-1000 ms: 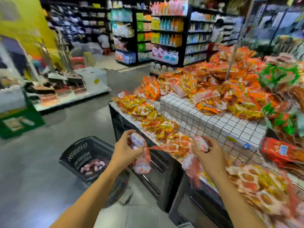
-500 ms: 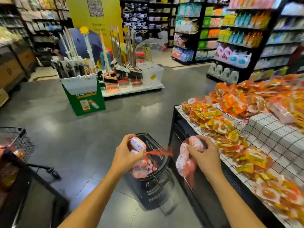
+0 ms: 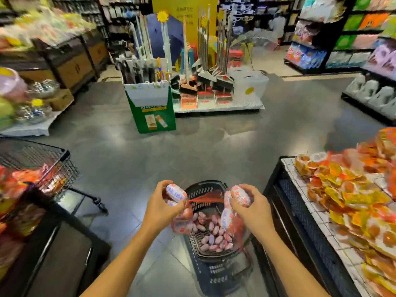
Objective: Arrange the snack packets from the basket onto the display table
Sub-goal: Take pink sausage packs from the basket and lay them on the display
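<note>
Grey shop floor fills the middle of my feed, with stocked shelving behind. I see both hands over the black basket, which stands on the floor just beside the display table. The left hand has its fingers curled round a bunch of white-and-red snack packets, with more hanging below the palm. The right hand grips a second bunch likewise. A red netting strip stretches between the 2 bunches. Loose pink packets lie in the basket's bottom. Orange and yellow packets heap the table's checked top. A wire trolley stands well off left.
</note>
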The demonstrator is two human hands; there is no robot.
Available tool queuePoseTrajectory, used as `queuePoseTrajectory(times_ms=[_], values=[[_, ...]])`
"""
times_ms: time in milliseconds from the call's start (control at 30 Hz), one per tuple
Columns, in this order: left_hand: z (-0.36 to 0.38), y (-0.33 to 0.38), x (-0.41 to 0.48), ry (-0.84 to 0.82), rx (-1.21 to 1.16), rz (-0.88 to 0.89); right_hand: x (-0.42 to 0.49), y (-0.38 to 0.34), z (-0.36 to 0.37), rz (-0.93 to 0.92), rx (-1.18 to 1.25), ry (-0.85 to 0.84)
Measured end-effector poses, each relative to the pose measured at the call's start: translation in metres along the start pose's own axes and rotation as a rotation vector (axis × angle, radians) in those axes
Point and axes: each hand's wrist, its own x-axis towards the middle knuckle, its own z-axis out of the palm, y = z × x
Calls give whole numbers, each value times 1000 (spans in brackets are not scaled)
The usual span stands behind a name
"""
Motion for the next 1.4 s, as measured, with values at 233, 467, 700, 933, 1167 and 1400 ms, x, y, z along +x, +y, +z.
queuePoseTrajectory(times_ms=[233, 467, 700, 933, 1167, 1400], values=[[52, -40, 69, 17, -17, -158, 96, 40, 29, 82, -29, -116], [110, -95, 136, -40, -14, -233, 175, 118, 66, 208, -163, -156], [186, -186, 191, -87, -32, -367, 235, 232, 112, 329, -215, -216], [283, -327, 219, -100, 21, -436, 275, 388, 174, 351, -240, -239], [367, -469, 222, -110, 143, -416, 307, 546, 234, 268, -357, -292], [397, -538, 213, -137, 298, -449, 310, 611, 263, 311, -358, -352]])
